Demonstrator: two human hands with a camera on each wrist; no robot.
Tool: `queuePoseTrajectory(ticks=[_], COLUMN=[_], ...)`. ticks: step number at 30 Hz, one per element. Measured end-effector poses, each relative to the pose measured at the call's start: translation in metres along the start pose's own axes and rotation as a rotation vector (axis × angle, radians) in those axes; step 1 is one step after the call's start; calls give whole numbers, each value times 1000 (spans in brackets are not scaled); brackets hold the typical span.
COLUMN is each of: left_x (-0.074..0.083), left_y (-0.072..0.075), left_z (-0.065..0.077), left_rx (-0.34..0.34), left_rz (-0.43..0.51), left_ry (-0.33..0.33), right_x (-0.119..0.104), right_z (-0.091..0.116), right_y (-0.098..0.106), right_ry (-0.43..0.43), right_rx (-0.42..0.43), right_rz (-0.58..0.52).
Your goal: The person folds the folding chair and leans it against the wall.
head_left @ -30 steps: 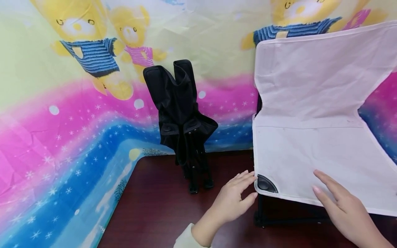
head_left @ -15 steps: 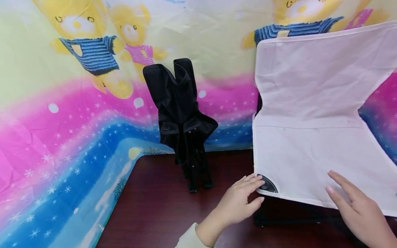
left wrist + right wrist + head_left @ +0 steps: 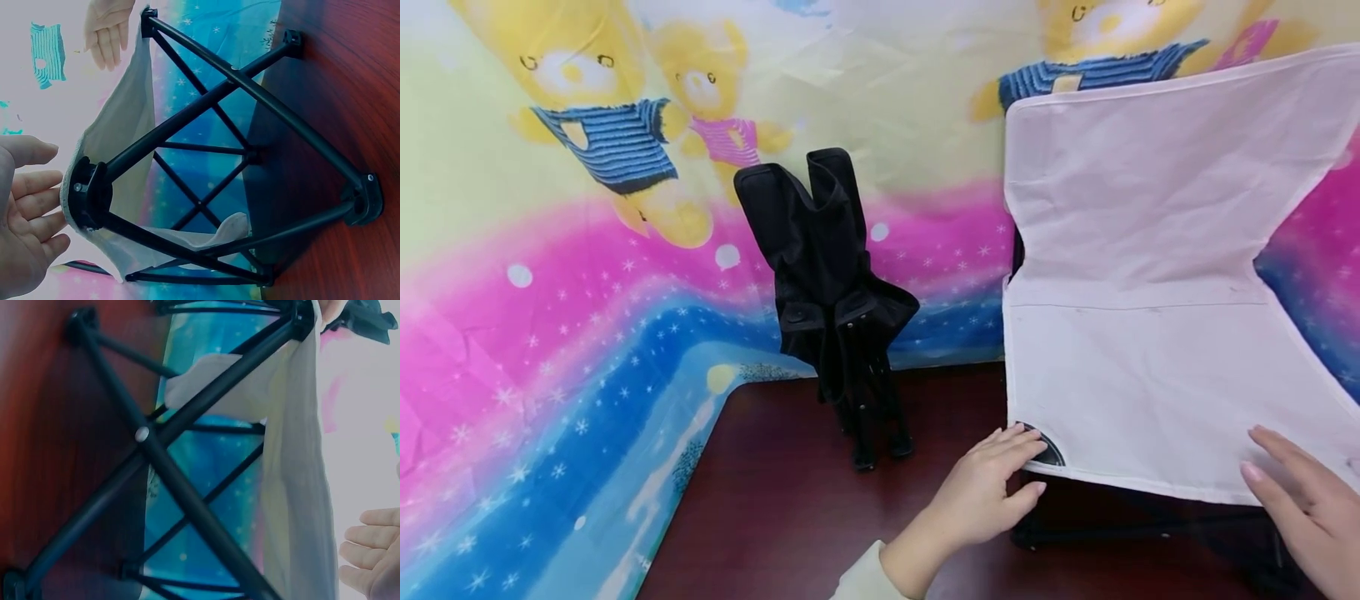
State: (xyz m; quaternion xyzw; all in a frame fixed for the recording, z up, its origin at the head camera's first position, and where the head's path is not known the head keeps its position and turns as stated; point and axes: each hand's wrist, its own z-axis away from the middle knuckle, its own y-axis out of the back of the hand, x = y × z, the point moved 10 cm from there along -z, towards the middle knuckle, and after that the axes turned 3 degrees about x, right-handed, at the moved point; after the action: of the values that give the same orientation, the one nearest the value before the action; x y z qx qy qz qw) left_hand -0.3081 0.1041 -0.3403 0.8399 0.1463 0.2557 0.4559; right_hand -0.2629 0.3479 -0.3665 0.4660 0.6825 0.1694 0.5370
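A white fabric folding chair (image 3: 1135, 358) stands unfolded on the right in the head view. My left hand (image 3: 981, 492) has its fingers extended over the black corner patch (image 3: 1054, 454) at the seat's front left, its thumb held apart. In the left wrist view those fingers lie right at the fabric edge by the black corner joint (image 3: 90, 194). My right hand (image 3: 1311, 517), fingers relaxed and spread, is over the front right part of the seat and holds nothing. Crossed black legs (image 3: 165, 434) show under the seat in the right wrist view.
A folded black chair (image 3: 827, 250) stands upright to the left on the dark reddish-brown tabletop (image 3: 760, 500). Behind both chairs hangs a colourful cloth (image 3: 580, 317) printed with bears and snowflakes, meeting the table's back and left edges.
My left hand has moved right, its fingers now over the black corner patch. The right hand has slid rightward across the front of the seat. The view has shifted slightly.
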Motion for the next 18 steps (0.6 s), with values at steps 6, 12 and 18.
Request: queuePoseTrajectory(ticks=[6, 12, 18], left_x=[0, 1, 1], left_y=[-3, -3, -3], left_z=[1, 0, -1], left_rx=[-3, 25, 37], left_rz=[-1, 0, 4], left_ry=[8, -1, -4], right_x=[3, 20, 24], right_z=[2, 4, 7], right_y=[13, 19, 24], right_ry=[-14, -57, -118], right_rx=[87, 165, 179], right_rz=[-4, 37, 89])
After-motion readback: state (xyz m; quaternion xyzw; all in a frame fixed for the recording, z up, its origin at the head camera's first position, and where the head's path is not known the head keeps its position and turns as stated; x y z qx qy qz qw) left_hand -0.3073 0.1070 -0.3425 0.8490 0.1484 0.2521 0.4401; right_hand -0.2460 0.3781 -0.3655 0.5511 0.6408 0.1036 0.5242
